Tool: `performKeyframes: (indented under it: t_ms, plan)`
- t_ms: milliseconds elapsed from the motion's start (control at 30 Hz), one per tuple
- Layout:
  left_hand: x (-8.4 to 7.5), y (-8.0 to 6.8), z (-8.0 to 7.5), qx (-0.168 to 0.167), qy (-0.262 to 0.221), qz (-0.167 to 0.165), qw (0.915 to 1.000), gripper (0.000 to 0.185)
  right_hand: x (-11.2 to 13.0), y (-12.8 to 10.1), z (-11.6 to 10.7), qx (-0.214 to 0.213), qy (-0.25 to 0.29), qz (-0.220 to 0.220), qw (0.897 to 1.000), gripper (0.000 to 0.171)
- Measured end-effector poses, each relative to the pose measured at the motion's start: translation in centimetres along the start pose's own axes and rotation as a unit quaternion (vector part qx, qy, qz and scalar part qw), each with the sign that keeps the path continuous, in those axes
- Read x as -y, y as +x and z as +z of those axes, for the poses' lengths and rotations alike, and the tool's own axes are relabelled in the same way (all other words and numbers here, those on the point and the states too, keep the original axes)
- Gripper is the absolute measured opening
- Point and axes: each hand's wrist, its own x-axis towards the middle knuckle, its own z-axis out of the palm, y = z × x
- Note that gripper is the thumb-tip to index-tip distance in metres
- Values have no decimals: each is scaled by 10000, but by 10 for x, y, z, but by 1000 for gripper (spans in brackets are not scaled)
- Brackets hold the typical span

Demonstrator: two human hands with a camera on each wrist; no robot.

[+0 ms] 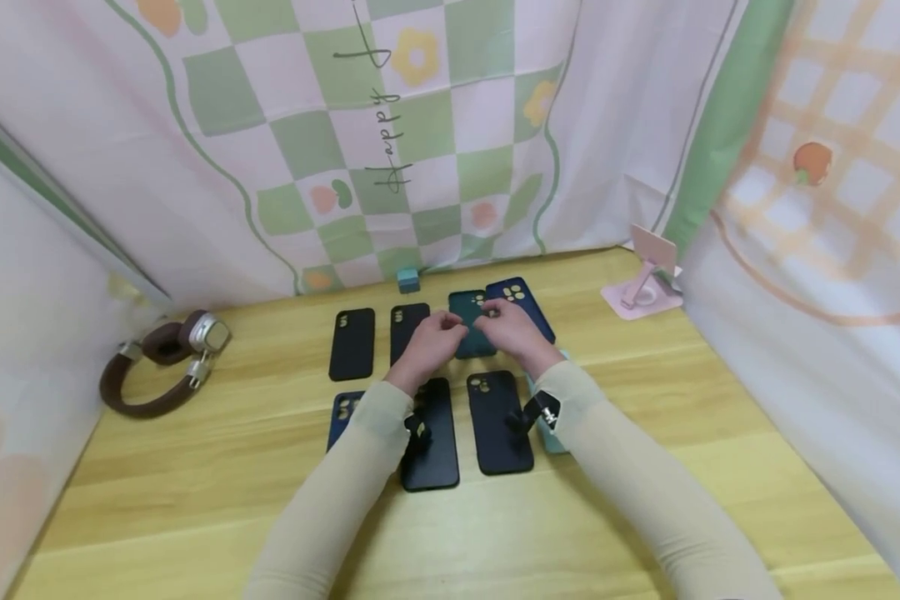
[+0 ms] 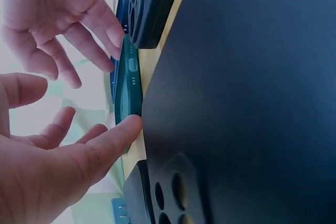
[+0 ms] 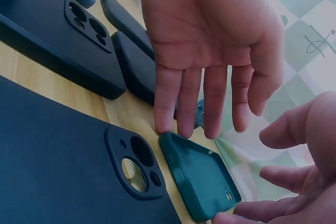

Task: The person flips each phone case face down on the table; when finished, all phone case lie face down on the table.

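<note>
- Worktop (image 1: 195, 500): pale wood, hemmed on three sides by cloth hangings (image 1: 420, 125) w/ green-pink checks and flowers.
- On it: two rows of phone cases, mostly dark. Back row has two black cases (image 1: 351, 343), then the green case (image 1: 471, 321), then a blue case (image 1: 528, 304) at the right end. Front row has a blue one half under the left sleeve, two black ones (image 1: 501, 421) in the middle, and a pale one mostly hidden under the right sleeve.
- Brown headphones (image 1: 161, 371) lie near the left edge; a pink phone stand (image 1: 645, 283) sits back right; a small teal block (image 1: 408, 280) stands by the back cloth.
- Left hand (image 1: 431, 346): over the green case's left edge. Fingers straight and spread, not curled round anything; in the left wrist view one fingertip (image 2: 131, 124) touches the case's side.
- Right hand (image 1: 513, 329): at the case's right side, partly over the blue case. Fingers loosely bent, apart; the right wrist view shows a fingertip at the case's near corner, but can't tell if there's a real grip.
- Green case lies flat, hollow side up per the right wrist view (image 3: 202, 182), packed just beside its neighbours.
- Open room: broad bare wood in front of the rows and out to the right; back row sits near the rear cloth.
</note>
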Motion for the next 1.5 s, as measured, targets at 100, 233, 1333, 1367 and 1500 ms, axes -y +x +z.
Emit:
performKeyframes:
  t_ms: [100, 233, 1333, 1367, 1500]
  plan:
    - [-2, -1, -1, -166, -43, -22, 9999, 46, 0, 2, 0, -13, 130, 72, 9999, 52]
    - [-4, -1, -3, -373, -222, -119, 9990, 44, -1, 6, 1, -76, 590, 167, 9981, 50]
    - [8, 2, -4, -651, -1548, -500, 9845, 47, -1, 6, 14, -351, 683, 337, 9965, 48]
    - [9, 2, -4, -623, -1432, -528, 9863, 47, -2, 6, 13, -350, 653, 314, 9968, 49]
    - [10, 1, -4, -603, -1225, -573, 9890, 49, -4, 9, 10, -248, 582, 250, 9977, 54]
